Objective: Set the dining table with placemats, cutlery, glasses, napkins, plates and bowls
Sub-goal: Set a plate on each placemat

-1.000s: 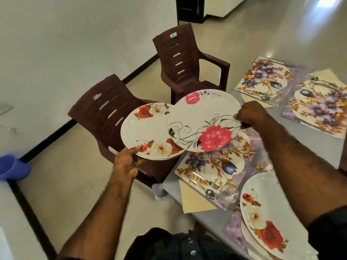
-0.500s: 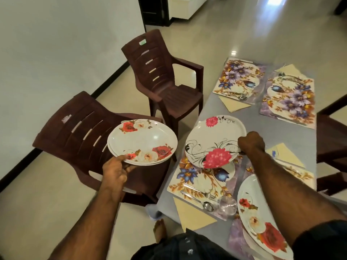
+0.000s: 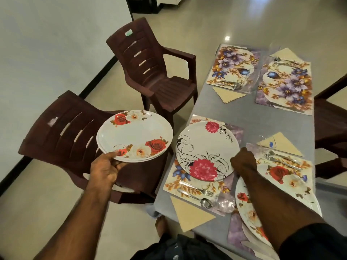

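Note:
My left hand (image 3: 105,167) grips the near rim of a small stack of white plates with red and cream roses (image 3: 135,136), held in the air over the near chair. My right hand (image 3: 244,161) holds the right rim of a white plate with pink flowers and black swirls (image 3: 204,150), which lies on the near-left floral placemat (image 3: 172,182). A fork and spoon (image 3: 199,196) and a clear glass (image 3: 226,201) sit at that mat's near edge. A yellow napkin (image 3: 189,212) lies below it. A rose plate (image 3: 293,184) rests on the near-right mat under my right forearm.
Two more floral placemats (image 3: 231,66) (image 3: 285,87) with cutlery and yellow napkins lie at the far end of the grey table (image 3: 262,117). Two dark brown plastic chairs (image 3: 154,72) (image 3: 62,136) stand left of the table. Another chair (image 3: 332,128) is at the right.
My right hand has lowered the pink-flower plate from the air onto the near-left placemat. My left hand keeps the rose plates, now apart from that plate.

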The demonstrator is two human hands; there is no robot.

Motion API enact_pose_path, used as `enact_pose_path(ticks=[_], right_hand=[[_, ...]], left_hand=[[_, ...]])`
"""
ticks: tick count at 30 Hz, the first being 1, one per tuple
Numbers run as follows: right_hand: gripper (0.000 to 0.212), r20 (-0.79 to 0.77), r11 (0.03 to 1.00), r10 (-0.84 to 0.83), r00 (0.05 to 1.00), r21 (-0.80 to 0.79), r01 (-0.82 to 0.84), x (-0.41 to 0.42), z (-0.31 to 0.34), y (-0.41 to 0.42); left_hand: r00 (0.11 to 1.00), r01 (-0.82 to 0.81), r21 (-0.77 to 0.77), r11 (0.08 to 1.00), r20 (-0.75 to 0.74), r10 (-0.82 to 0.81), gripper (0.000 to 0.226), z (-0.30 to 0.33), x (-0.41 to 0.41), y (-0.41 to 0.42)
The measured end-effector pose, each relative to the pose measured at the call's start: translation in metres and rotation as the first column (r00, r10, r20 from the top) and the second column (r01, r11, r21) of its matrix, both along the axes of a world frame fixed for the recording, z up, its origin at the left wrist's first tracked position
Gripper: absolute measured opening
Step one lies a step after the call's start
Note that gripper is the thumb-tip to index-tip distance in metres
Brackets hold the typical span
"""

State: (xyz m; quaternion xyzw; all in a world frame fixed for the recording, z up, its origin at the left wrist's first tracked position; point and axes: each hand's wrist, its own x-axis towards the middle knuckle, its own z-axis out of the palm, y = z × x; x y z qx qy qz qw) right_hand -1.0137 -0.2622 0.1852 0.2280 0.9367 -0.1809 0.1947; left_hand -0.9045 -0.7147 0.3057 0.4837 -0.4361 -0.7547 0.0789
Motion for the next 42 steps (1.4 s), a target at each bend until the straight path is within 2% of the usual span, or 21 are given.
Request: enact_pose_path(ticks=[2,5,11,17,23,28,34,37,40,42], right_hand=[[0.065,0.001,0.988,0.126,0.992,0.091,-0.125,-0.011,-0.005,-0.001],[0.072,-0.001,0.954,0.249,0.968,0.175,-0.245,-0.023,-0.016,-0.002],[0.083,0.043,0.925,0.295,0.955,0.237,-0.296,-0.016,-0.022,0.012],[0.088,0.006,0.942,0.293,0.956,0.171,-0.290,0.010,-0.023,0.021],[0.091,0.006,0.933,0.311,0.950,0.191,-0.306,0.021,-0.025,0.023],[0.096,0.013,0.926,0.323,0.946,0.202,-0.318,0.020,-0.027,0.023],[0.096,0.021,0.921,0.340,0.940,0.197,-0.337,0.016,-0.028,0.020],[0.103,0.026,0.915,0.337,0.941,0.225,-0.335,0.018,-0.022,0.017],[0.099,-0.093,0.917,0.363,0.927,0.210,-0.338,0.019,-0.005,-0.002],[0.087,-0.189,0.931,0.364,0.912,0.046,-0.362,0.014,0.007,-0.026]], left_hand=[[1.000,-0.006,0.000,1.000,0.003,0.006,0.016,-0.001,0.003,0.002],[1.000,-0.026,0.002,1.000,0.013,0.026,0.010,-0.002,0.007,0.006],[0.999,-0.046,-0.007,0.999,0.009,0.046,0.009,-0.004,0.011,0.016],[0.999,-0.049,0.016,0.999,0.011,0.049,0.018,-0.011,0.010,0.026],[0.998,-0.055,0.035,0.998,-0.003,0.055,0.021,-0.010,0.001,0.034],[0.999,-0.050,0.035,0.998,-0.009,0.050,0.037,-0.003,0.001,0.037],[0.999,-0.046,0.027,0.999,-0.005,0.046,0.040,0.000,0.003,0.042],[0.999,-0.050,0.024,0.998,-0.002,0.050,0.039,0.001,0.006,0.044],[0.999,-0.040,0.032,0.999,-0.002,0.040,0.040,0.000,0.012,0.044],[1.000,-0.030,0.043,0.999,-0.006,0.030,0.040,0.000,0.018,0.043]])
